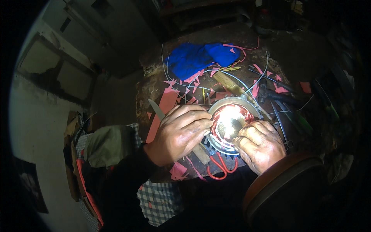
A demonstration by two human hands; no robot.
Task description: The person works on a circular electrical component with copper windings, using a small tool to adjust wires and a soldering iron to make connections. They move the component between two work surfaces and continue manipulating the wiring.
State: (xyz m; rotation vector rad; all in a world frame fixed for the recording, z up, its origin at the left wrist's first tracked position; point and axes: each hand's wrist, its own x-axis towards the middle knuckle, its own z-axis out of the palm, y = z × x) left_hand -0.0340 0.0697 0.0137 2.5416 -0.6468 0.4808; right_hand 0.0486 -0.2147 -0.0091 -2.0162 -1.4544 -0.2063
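A round metal motor stator (230, 123) with copper-red windings lies brightly lit on a worn wooden workbench (154, 83). My left hand (178, 133) rests on its left rim, fingers curled and pressing at the windings. At the lower right rim, my right hand (259, 144) has its fingers bent in against the coil. Whether either hand pinches a wire or a small tool is hidden. Red-handled scissors (222, 166) lie just below the stator, between my hands.
A knife blade (156, 109) lies left of my left hand. Pink paper scraps (168, 101) and grey wires (237, 80) are strewn around. Blue cloth (197, 57) sits at the back. Dark pliers and tools (279, 96) lie on the right. A round wooden edge (278, 174) is at lower right.
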